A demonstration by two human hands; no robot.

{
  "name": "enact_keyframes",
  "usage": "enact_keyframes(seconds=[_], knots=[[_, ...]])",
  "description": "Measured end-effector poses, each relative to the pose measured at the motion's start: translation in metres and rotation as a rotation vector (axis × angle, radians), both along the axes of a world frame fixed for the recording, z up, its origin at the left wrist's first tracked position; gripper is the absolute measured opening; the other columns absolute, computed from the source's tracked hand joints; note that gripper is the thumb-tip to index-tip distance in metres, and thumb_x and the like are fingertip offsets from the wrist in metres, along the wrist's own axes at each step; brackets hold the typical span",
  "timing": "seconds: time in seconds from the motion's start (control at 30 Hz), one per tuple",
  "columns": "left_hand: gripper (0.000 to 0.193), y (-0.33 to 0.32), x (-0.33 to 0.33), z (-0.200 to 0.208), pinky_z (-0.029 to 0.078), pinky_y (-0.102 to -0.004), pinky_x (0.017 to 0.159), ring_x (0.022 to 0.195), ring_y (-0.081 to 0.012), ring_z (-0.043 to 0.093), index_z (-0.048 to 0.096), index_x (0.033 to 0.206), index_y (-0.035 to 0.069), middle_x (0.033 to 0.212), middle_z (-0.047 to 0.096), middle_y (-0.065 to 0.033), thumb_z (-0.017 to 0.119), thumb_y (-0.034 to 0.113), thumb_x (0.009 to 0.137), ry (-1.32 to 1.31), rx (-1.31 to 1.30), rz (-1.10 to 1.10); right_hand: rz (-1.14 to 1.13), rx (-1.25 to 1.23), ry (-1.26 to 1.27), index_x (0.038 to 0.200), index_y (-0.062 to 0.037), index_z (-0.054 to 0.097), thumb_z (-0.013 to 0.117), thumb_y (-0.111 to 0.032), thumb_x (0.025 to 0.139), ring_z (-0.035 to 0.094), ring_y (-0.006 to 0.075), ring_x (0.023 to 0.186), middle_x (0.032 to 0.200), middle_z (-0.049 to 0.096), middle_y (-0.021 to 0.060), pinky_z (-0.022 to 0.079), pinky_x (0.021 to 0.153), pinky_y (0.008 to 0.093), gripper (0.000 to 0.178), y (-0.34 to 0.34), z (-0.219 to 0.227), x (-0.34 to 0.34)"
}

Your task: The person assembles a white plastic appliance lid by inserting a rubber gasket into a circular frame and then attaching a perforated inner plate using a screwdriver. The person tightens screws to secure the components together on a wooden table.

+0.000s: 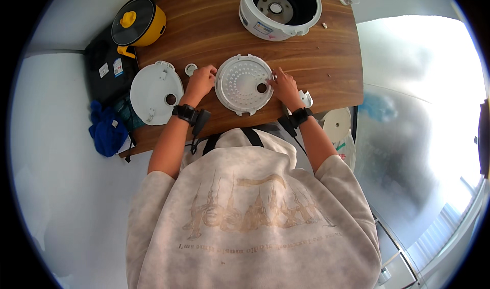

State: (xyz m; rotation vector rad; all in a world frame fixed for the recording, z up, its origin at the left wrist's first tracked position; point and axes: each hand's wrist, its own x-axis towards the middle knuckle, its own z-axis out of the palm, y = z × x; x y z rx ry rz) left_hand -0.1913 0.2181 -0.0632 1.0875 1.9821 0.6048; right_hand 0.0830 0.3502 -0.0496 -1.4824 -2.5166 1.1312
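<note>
Between my hands is a round, pale grey rice cooker inner lid [240, 85], with rows of dimples, notches along its rim and a dark hole at its right. My left hand [202, 81] pinches the left edge of this lid, its fingers curled. At the opposite edge, beside the hole, my right hand [285, 86] grips it, the fingertips partly hidden. A larger white lid cover [149, 92] with its own round hole lies to the left. Close to my left hand sits a small white round cap [191, 69]. A white curved plastic piece [305, 99] rests by my right wrist.
At the back of the wooden table [204, 26] stands the open white rice cooker body [265, 31]. A yellow pot [148, 29] with a dark lid is at the far left, near a black case [109, 59] and blue cloth [108, 130]. A small glass [346, 0] stands at the far right.
</note>
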Motion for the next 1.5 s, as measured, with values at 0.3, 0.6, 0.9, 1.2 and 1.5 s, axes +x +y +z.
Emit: enact_keyframes(seconds=[0.3, 0.6, 0.9, 1.2, 1.5], knots=[[0.014, 0.008, 0.01, 0.003, 0.054, -0.0388, 0.07, 0.08, -0.0324, 0.069, 0.065, 0.09, 0.001, 0.08, 0.07, -0.0166, 0.069, 0.002, 0.076, 0.075, -0.025, -0.048, -0.04, -0.058, -0.019, 0.101, -0.0034, 0.053, 0.071, -0.014, 0.08, 0.063, 0.045, 0.091, 0.092, 0.067, 0.0225, 0.05, 0.077, 0.0523, 0.03, 0.003, -0.008, -0.003], [0.013, 0.003, 0.007, 0.004, 0.055, -0.0247, 0.056, 0.065, -0.0113, 0.066, 0.06, 0.098, 0.001, 0.077, 0.066, -0.0062, 0.067, 0.007, 0.088, -0.206, -0.144, 0.055, -0.051, -0.021, 0.013, 0.1, -0.003, 0.058, 0.071, -0.018, 0.078, 0.064, 0.0421, 0.086, 0.083, 0.068, 0.0197, 0.051, 0.075, 0.0482, 0.029, 0.004, -0.008, 0.001], [0.012, 0.001, 0.01, 0.018, 0.054, -0.0275, 0.056, 0.066, -0.0146, 0.068, 0.059, 0.095, -0.001, 0.077, 0.066, -0.0082, 0.066, 0.005, 0.087, -0.265, -0.112, 0.109, -0.156, 0.032, 0.117, 0.1, -0.0065, 0.064, 0.07, -0.018, 0.078, 0.066, 0.0367, 0.078, 0.078, 0.068, 0.0158, 0.051, 0.072, 0.0462, 0.026, 0.006, 0.001, -0.002], [0.012, -0.005, 0.014, 0.011, 0.055, -0.0268, 0.056, 0.065, -0.0147, 0.069, 0.059, 0.095, -0.002, 0.077, 0.066, -0.0088, 0.066, 0.003, 0.086, -0.306, -0.117, 0.13, -0.136, 0.036, 0.097, 0.1, -0.0056, 0.064, 0.069, -0.017, 0.079, 0.065, 0.0366, 0.082, 0.082, 0.067, 0.0158, 0.05, 0.073, 0.0463, 0.025, 0.008, 0.006, -0.005], [0.013, -0.01, 0.014, 0.002, 0.055, -0.0269, 0.054, 0.065, -0.015, 0.069, 0.059, 0.094, -0.003, 0.077, 0.066, -0.0094, 0.067, 0.002, 0.086, -0.343, -0.114, 0.139, -0.091, 0.176, 0.171, 0.101, -0.0071, 0.066, 0.073, -0.018, 0.077, 0.064, 0.0315, 0.069, 0.071, 0.064, 0.0114, 0.049, 0.065, 0.0415, 0.027, 0.009, -0.018, -0.002]])
